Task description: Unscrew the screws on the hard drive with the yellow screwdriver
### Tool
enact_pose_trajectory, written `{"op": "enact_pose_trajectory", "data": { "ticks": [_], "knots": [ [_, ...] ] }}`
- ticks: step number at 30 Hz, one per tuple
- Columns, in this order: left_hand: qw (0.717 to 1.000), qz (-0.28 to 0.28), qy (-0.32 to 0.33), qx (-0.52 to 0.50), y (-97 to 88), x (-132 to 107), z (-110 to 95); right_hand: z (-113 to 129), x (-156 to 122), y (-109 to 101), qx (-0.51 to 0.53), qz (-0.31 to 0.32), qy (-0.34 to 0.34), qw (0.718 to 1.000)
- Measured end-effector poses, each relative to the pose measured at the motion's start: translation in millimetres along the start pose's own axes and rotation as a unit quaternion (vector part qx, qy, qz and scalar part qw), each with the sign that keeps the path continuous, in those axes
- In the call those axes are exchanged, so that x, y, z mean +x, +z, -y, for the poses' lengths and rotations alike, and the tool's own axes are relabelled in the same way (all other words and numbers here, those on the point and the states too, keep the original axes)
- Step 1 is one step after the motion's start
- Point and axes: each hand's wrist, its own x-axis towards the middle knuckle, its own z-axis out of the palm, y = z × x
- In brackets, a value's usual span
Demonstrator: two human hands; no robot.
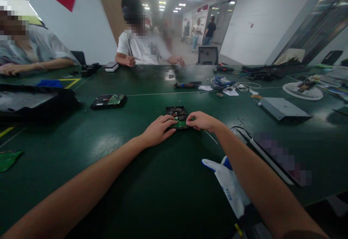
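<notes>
The one camera looks from that person's head, forward and down, close over the glossy dark-green tabletop (122, 184). Past its far edge, I see a long white-walled corridor (179, 47).

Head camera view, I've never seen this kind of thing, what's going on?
No robot here: these are a person's own bare hands, filmed by a camera worn on their head. The left hand touches a small black device with a green circuit board; the right hand is at its right edge. A thin metal rod juts from below the right hand, perhaps held. The green table bears a grey metal box and a white-and-blue glove; someone in a white shirt is opposite.
</notes>
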Motion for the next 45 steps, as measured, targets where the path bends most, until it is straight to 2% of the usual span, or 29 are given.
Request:
{"op": "enact_pose_trajectory", "data": {
  "ticks": [5,14,21,26,28,30,32,34,36,39,42,45],
  "knots": [
    [1.000,-0.005,0.012,-0.005,-0.6,0.9,-1.2,-1.3,3.0,-3.3,-0.032,0.006,-0.004,0.999],
    [1.000,-0.004,0.016,0.003,0.0,-0.7,-4.7,2.2,-9.0,3.0,-0.086,-0.039,-0.039,0.995],
    [0.998,0.015,0.054,-0.021,-3.9,-2.3,-13.2,-13.1,-20.1,4.5,-0.014,-0.025,0.004,1.000],
    [0.997,0.022,0.073,-0.025,-3.0,-4.3,-16.3,-26.0,-29.1,1.9,0.039,-0.010,-0.015,0.999],
    [0.997,0.019,0.067,-0.017,-2.3,-4.9,-17.5,-27.1,-30.5,-1.4,0.074,-0.053,-0.022,0.996],
    [0.998,0.017,0.057,-0.006,-1.8,-5.0,-19.0,-25.2,-31.5,-6.3,0.114,-0.130,-0.043,0.984],
    [0.999,0.017,0.045,0.010,-1.1,-4.3,-21.2,-21.1,-33.5,-11.9,0.145,-0.202,-0.099,0.964],
    [0.999,0.017,0.033,0.033,-0.3,-3.0,-24.2,-16.3,-36.8,-16.3,0.152,-0.240,-0.177,0.942],
    [0.998,0.014,0.024,0.058,0.6,-1.7,-27.8,-12.2,-40.3,-17.4,0.125,-0.274,-0.245,0.922],
    [0.997,0.012,0.022,0.076,1.0,-0.5,-31.9,-8.8,-43.5,-12.3,0.053,-0.340,-0.309,0.887],
    [0.996,0.012,0.023,0.081,-0.5,-0.9,-30.5,-7.9,-44.5,-5.0,-0.009,-0.380,-0.333,0.863],
    [0.997,0.007,0.023,0.077,-3.1,-3.3,-22.3,-7.6,-47.2,-2.8,-0.074,-0.378,-0.323,0.865]
  ]
}}
